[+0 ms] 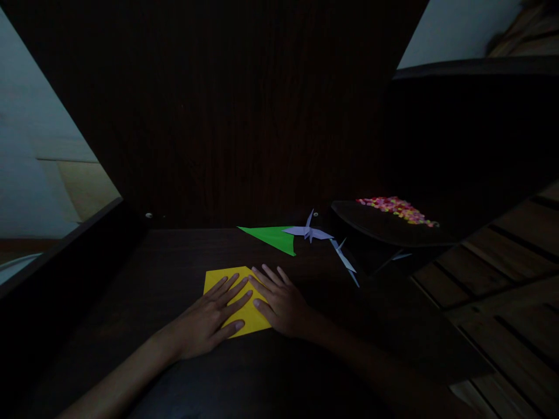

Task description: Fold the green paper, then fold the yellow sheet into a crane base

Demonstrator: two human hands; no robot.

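Currently one piece of yellow paper (252, 320) on dark surface (135, 291), under left hand (209, 314) and right hand (282, 299). Left: palm down, fingers spread wide over paper's left half. Right: palm down, fingers slightly parted, along paper's right edge. Neither grips anything. Beyond both hands, one green paper piece (273, 235); beyond right hand, one lavender folded figure (308, 231), tip over green piece; farther right, one pale folded figure (345, 259). Past that, one rounded shelf (367, 220) bearing one heap of small colourful bits (399, 209), too many to count.
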